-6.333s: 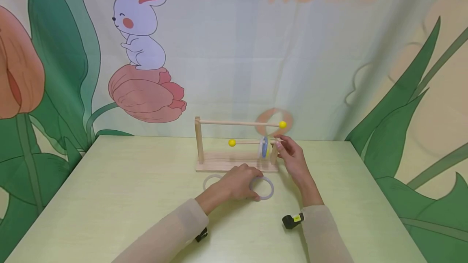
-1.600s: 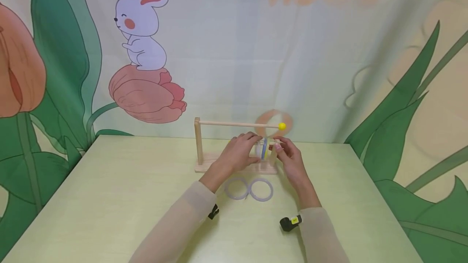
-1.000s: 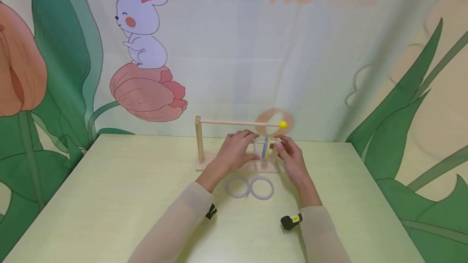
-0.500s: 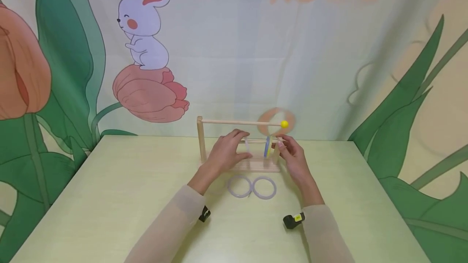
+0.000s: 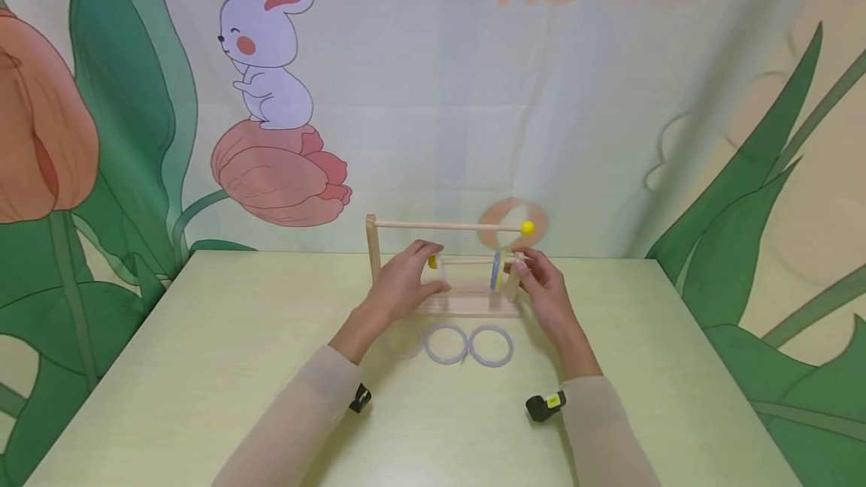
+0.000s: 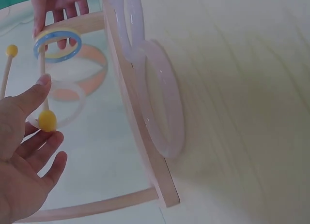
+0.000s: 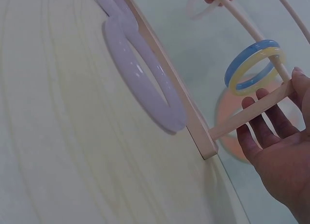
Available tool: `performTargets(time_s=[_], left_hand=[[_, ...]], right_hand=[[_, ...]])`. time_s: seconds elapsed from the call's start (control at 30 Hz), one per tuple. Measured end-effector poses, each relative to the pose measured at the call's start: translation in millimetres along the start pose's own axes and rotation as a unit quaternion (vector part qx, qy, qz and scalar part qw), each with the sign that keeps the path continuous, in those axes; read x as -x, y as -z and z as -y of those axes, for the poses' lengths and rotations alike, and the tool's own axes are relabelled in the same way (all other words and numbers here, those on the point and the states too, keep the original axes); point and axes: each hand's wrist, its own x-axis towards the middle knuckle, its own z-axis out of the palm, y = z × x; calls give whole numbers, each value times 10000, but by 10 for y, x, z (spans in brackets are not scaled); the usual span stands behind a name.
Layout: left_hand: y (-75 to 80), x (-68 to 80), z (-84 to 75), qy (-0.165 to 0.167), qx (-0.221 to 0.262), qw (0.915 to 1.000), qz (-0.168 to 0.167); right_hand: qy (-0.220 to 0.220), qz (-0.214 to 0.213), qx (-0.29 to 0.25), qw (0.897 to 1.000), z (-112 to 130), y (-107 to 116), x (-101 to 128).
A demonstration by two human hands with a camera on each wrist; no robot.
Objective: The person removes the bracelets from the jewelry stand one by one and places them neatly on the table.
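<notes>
Presently, the left hand pinches a translucent ring at the lower rod, just beside its yellow ball; the right hand grips the right post.
Tilted, the ring could snag on the ball; a slack right grip might let the stand shift. Outward, pale rings lie on the light, wood-grained desk, before a backdrop printed with a rabbit.

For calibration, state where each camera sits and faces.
Head: head-worn, looks forward and down at the pale wooden rack; left hand and right hand show.
Left wrist: on that wrist, faces the translucent white ring; both hands show.
Right wrist: on that wrist, faces the rack's post; both hands show.
Wrist views share the glossy blue ring.
</notes>
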Motion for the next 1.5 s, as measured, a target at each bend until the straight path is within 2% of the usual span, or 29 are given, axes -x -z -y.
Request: performTargets(time_s=[0.2, 0.6, 0.77, 0.9, 1.1, 1.23, 1.33, 1.5], left_hand=[[58, 70, 68, 68, 134, 9999, 42], [189, 292, 186, -24, 270, 9992, 305], [254, 449, 221, -34, 257, 9984, 496], [300, 598, 242, -172, 239, 9972, 685], [289, 817, 239, -426, 150, 9966, 686], [283, 959, 196, -415, 411, 9947, 851], [300, 1035, 179, -306, 784, 9922, 915], [277, 1121, 219, -214, 1376, 9844, 1077]], right_hand=[[34, 8, 13, 10000, -10, 11, -11], [111, -1, -66, 9999, -6, -1, -19], [100, -15, -73, 9999, -21, 7, -26], [51, -28, -9, 10000, -25, 5, -20], [104, -23, 34, 9999, -32, 20, -11], [106, -22, -11, 9999, -47, 31, 1], [96, -1, -40, 9999, -46, 19, -4], [8, -39, -72, 10000, -34, -6, -18]])
